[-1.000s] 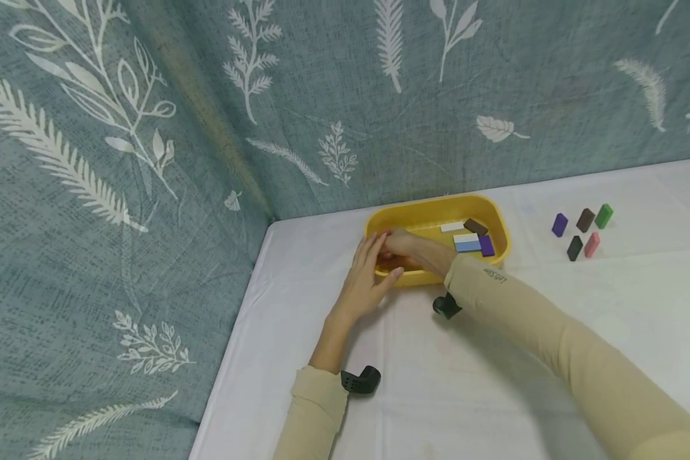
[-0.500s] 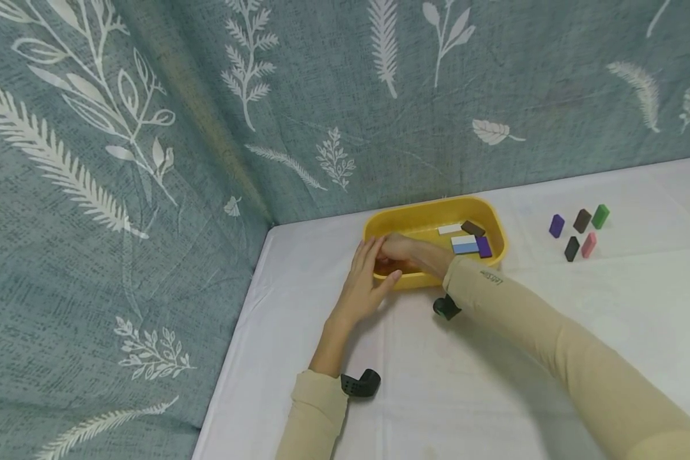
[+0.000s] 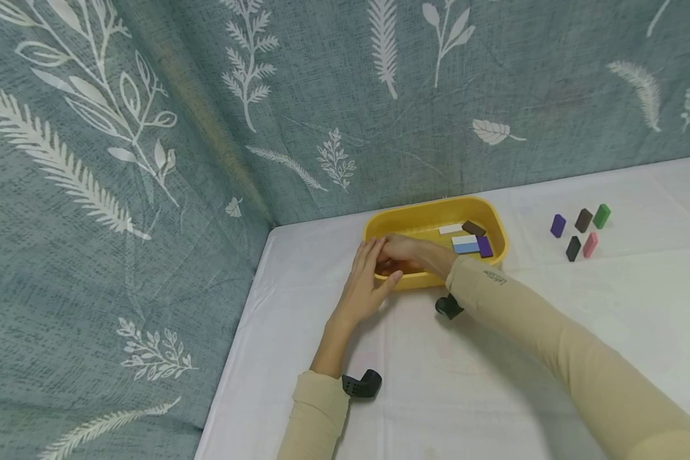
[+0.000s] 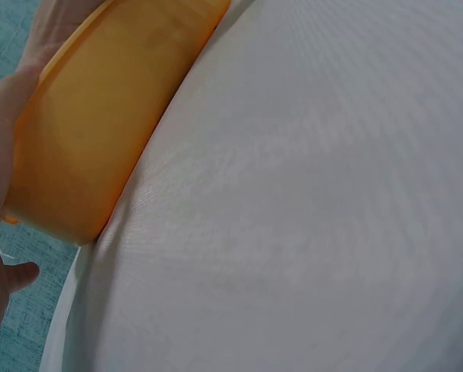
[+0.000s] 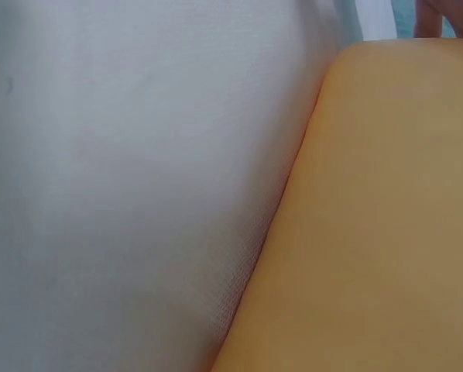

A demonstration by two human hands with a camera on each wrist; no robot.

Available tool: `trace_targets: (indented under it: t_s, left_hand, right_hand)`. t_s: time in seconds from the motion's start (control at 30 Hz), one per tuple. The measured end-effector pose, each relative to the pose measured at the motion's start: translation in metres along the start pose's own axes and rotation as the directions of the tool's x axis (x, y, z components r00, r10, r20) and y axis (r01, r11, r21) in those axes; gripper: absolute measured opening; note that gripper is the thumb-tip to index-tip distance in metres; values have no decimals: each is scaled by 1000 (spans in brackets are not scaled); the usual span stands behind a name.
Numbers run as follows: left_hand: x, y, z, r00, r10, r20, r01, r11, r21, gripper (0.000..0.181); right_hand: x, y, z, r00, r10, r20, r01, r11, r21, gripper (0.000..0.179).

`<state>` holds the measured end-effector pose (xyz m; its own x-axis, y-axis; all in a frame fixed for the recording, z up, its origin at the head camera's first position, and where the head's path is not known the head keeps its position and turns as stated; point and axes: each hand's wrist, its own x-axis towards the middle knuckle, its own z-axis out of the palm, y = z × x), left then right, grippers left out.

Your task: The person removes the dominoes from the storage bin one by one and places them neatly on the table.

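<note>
A yellow plastic tub (image 3: pixel 425 216) with rounded corners stands on the white cloth. My left hand (image 3: pixel 360 289) lies against its left end, fingers stretched along the rim and thumb spread toward the front corner. Inside that same end is my right hand (image 3: pixel 401 246), reaching over the front wall; its fingertips are hidden, and I cannot tell what they hold. Toward the tub's right end lie small flat blocks: a white block (image 3: pixel 451 229), a brown block (image 3: pixel 474 228), a blue block (image 3: pixel 466 248) beside another white one, and a purple block (image 3: pixel 484 246). Both wrist views show mostly the tub's outer wall (image 4: pixel 100 124).
Several domino-like blocks stand on the cloth right of the tub: a purple one (image 3: pixel 558 225), a brown one (image 3: pixel 583 220), a green one (image 3: pixel 601 216), a black one (image 3: pixel 574 249) and a pink one (image 3: pixel 590 245). A patterned curtain (image 3: pixel 414 147) hangs behind and at left.
Both hands stay at the tub's left end, with only slight shifts of the right hand inside it. The blocks keep their places; the head view has tilted a little.
</note>
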<state>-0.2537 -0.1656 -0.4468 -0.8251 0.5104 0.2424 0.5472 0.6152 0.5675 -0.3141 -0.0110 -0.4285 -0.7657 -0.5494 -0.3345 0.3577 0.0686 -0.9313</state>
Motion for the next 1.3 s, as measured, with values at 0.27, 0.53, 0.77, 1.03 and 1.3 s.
trace_targets:
  t_s: [0.27, 0.53, 0.77, 1.03, 1.3]
  left_hand:
    - [1, 1, 0, 1000, 1, -2, -1, 1000, 2, 86]
    - [1, 1, 1, 1000, -4, -2, 4, 1000, -2, 87]
    - [1, 1, 2, 1000, -10, 3, 10, 1000, 0, 86]
    - [0, 0, 1, 1000, -9, -11, 9, 1000, -1, 81]
    - [1, 0, 3, 1000, -4, -16, 4, 1000, 10, 79]
  right_hand:
    - [-2, -2, 0, 995, 39, -96, -26, 991, 130, 20]
    - [-4, -2, -3, 995, 39, -97, -31, 996, 85, 41]
    - [-7, -3, -9, 992, 70, -107, -62, 995, 77, 57]
    - [-12, -7, -18, 987, 76, -142, -50, 982, 180, 62]
    - [-21, -8, -32, 987, 45, -155, -14, 981, 196, 61]
